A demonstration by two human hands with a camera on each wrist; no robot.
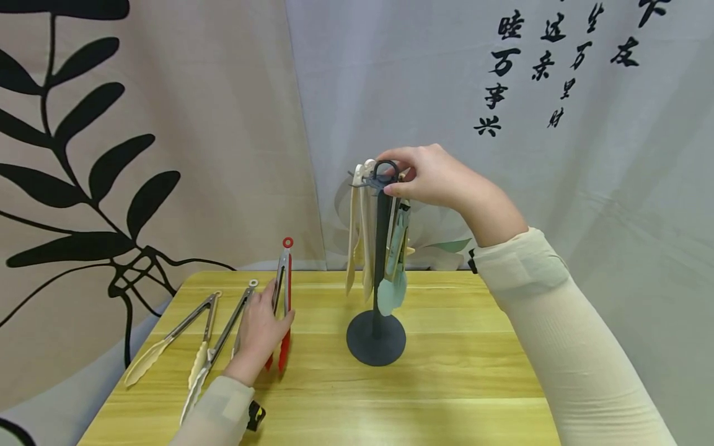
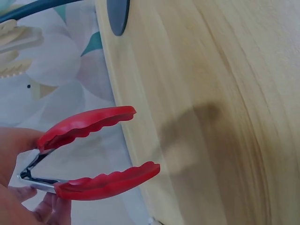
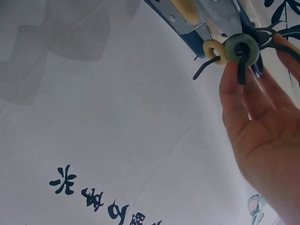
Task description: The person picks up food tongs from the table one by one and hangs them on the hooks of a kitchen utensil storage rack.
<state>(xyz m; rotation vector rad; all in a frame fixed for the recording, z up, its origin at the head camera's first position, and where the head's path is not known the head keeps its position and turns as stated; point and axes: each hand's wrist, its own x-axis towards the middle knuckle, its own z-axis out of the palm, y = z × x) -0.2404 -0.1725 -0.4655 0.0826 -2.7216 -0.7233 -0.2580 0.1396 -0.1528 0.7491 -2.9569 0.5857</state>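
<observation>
Where white-headed steel tongs (image 1: 196,385) lie on the yellow wood-grain surface (image 1: 457,365), the left hand (image 1: 260,331) partly hides them, its thumb and fingers clamped on spread, red-headed steel tongs (image 1: 287,291), heads toward the person, red hanging ring (image 1: 287,242) farthest off. They look light and springy, nothing fragile: stiff, smooth legs that could slip, scalloped heads probably softer. Pinching both legs near the ring should control them best. Beyond, a dark grey, round-based upright stand (image 1: 382,248) carries cream tongs (image 1: 366,238) and mint-green-headed tongs (image 1: 392,294); the right hand (image 1: 432,176) grips its top, well apart from the left.
</observation>
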